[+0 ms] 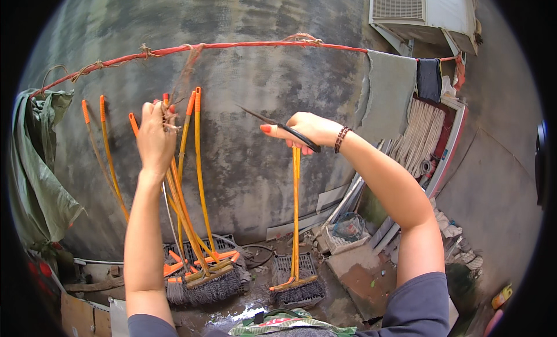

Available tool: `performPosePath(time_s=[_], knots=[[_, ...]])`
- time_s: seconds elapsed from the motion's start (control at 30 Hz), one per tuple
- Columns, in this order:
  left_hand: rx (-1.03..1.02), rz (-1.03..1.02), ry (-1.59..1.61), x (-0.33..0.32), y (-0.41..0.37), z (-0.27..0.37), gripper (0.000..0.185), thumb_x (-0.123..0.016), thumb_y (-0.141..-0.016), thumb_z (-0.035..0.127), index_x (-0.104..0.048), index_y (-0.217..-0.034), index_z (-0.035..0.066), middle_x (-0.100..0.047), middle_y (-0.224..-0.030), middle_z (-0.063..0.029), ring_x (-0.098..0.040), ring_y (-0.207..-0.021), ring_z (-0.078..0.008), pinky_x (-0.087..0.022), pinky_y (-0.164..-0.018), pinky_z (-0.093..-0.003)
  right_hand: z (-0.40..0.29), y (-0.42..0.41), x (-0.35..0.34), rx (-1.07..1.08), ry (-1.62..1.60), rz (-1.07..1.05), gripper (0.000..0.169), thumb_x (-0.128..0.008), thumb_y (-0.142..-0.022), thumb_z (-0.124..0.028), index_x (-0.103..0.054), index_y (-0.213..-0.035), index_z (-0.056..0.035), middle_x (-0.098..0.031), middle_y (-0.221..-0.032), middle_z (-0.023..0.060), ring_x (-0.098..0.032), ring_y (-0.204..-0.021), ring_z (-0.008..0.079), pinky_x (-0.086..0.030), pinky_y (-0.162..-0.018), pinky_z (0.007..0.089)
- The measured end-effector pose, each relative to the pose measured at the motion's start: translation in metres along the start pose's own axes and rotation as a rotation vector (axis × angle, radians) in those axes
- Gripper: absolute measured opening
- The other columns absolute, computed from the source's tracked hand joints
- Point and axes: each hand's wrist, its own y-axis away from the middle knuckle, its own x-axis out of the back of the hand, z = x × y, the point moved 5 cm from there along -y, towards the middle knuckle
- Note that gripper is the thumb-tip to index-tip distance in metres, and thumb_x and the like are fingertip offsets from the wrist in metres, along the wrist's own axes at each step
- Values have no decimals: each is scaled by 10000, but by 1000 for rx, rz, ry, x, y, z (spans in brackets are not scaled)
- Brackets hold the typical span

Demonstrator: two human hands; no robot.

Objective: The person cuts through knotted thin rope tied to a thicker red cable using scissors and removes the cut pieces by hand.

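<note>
My left hand (159,139) is raised and closed around a frayed strand of brown twine (187,71). The strand runs up to a red rope or bar (252,44) stretched across the wall. An orange mop handle tip (166,96) shows just beyond the fingers; whether the hand also grips it is hidden. A pair of black-handled scissors (300,137) is held in my right hand (311,130), with the dark blades pointing up and left. Below that hand, yellow handles (296,215) rise from a grey mop head (300,290); their tops are hidden behind the hand.
Several mops with orange-tipped handles (198,154) lean against the stained wall (261,184). Mop heads rest on black plastic crates (287,263) on wet ground. Green sheeting (43,184) hangs left; a grey cloth (389,93) hangs right. A white basket (346,241) and an air-conditioner unit (435,15) are also right.
</note>
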Motion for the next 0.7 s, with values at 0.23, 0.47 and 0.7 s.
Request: performPosePath(time_s=[0.23,0.47,0.7], knots=[[-30,-164,-178,27,2,-55,106,-529,-963,107,-530,-931,5,-593,-935,-61,-660,-760,-226,-500,-634,-363,50,41,-3,-7,-122,110,829,-578,-767,-803,-643,-727,23,-541,-562,49,-545,-486,129,-445,-493,276],[446,-368,444,-4,14,-80,254,-503,-1037,219,-543,-829,78,-617,-723,20,-492,-593,-49,-370,-532,-228,60,93,65,116,257,917,661,-612,-846,-674,-586,-801,-15,-589,-699,129,-620,-677,263,-481,-629,374],[624,-265,619,-5,63,-109,169,-544,-1011,216,-559,-873,120,-582,-679,32,-485,-530,-24,-334,-452,-182,32,76,124,69,393,994,666,-566,-862,-662,-626,-898,0,-675,-933,224,-657,-924,381,-507,-799,444]])
